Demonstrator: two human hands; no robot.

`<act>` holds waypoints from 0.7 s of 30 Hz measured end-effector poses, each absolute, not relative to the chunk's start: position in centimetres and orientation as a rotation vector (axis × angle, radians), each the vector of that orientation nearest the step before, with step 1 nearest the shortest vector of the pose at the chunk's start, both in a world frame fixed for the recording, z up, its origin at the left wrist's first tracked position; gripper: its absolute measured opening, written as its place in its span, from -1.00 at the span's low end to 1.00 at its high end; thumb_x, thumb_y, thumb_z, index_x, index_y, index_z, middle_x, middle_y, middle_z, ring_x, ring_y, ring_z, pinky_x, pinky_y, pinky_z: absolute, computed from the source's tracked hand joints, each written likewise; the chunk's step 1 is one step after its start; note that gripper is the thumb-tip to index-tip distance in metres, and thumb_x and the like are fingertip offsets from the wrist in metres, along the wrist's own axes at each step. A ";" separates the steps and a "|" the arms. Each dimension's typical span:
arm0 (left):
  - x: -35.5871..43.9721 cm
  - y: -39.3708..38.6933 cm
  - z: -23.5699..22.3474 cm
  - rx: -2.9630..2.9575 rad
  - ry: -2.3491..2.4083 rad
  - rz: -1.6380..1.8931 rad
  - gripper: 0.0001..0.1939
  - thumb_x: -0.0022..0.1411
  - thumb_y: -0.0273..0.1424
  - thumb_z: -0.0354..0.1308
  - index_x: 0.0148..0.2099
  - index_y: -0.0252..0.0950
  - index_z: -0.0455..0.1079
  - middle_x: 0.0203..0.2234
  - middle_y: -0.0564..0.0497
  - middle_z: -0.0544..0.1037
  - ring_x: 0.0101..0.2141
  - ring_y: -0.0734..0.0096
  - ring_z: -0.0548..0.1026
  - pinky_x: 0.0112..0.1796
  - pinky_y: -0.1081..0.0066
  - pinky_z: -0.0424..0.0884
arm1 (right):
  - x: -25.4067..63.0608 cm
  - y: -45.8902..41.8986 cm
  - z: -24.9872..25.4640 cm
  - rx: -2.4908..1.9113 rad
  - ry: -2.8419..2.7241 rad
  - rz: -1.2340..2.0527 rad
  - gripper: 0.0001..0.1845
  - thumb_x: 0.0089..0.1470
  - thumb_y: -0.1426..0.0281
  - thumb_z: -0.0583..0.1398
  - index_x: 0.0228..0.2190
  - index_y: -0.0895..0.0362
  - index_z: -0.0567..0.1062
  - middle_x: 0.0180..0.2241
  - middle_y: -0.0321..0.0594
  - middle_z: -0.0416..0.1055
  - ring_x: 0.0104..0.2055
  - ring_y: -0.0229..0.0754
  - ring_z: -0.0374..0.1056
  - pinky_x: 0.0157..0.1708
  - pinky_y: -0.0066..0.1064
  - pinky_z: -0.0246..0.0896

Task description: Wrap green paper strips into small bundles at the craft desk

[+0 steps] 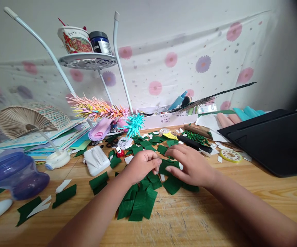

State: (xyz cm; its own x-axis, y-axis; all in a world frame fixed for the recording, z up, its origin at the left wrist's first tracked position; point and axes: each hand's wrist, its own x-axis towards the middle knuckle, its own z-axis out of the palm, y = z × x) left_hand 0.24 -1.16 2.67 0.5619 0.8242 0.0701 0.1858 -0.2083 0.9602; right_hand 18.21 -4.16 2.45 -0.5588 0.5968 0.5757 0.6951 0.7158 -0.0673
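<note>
My left hand (144, 166) is closed, thumb against curled fingers, over the middle of the wooden table. What it pinches, if anything, is hidden. Its fingertips meet the edge of a green crepe paper piece (166, 167) that lies between my hands. To the right, my right hand (190, 165) has thumb and fingers apart, reaching over that same piece. Several cut green paper pieces (137, 206) overlap in front of my left hand, and another green piece (172, 185) sticks out below my right thumb. More green scraps (138, 140) are scattered beyond both hands.
A black board-like object (274, 144) stands at the right, near a yellow tape roll (230, 155). Leftward are a white box (96, 160), a purple-blue container (14, 175) and a folding fan (32, 120). Behind, pipe-cleaner-like bunches (99, 109) hang near a white stand (88, 61).
</note>
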 end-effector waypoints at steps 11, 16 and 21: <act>0.5 -1.8 3.0 1.900 0.918 0.649 -0.89 0.03 -0.47 -0.02 -0.50 -0.36 0.26 -0.64 0.12 0.35 -0.60 0.59 0.32 -0.52 0.56 0.23 | 17.8 -3.8 1.9 -1.022 -2.348 -0.181 -0.87 0.03 0.40 0.02 -0.43 0.17 0.34 -0.47 -0.17 0.32 -0.37 -0.20 0.21 -0.41 -0.42 0.11; 0.1 -2.3 3.5 2.513 0.970 0.764 -0.88 0.05 -0.49 0.01 -0.50 -0.31 0.31 -0.59 0.12 0.39 -0.49 0.53 0.33 -0.46 0.54 0.21 | 17.8 -3.9 2.0 -1.027 -2.342 -0.170 -0.81 0.05 0.38 -0.02 -0.47 0.17 0.34 -0.49 -0.17 0.32 -0.40 -0.20 0.19 -0.44 -0.42 0.06; -0.2 -2.3 3.3 2.996 0.778 0.883 -0.83 0.14 -0.44 -0.07 -0.39 -0.33 0.33 -0.51 0.03 0.44 -0.42 0.46 0.35 -0.36 0.45 0.23 | 17.2 -3.8 1.5 -1.027 -2.152 0.397 -0.65 0.10 0.29 -0.09 -0.65 0.16 0.19 -0.66 -0.36 0.12 -0.58 -0.34 0.07 -0.57 -0.52 -0.01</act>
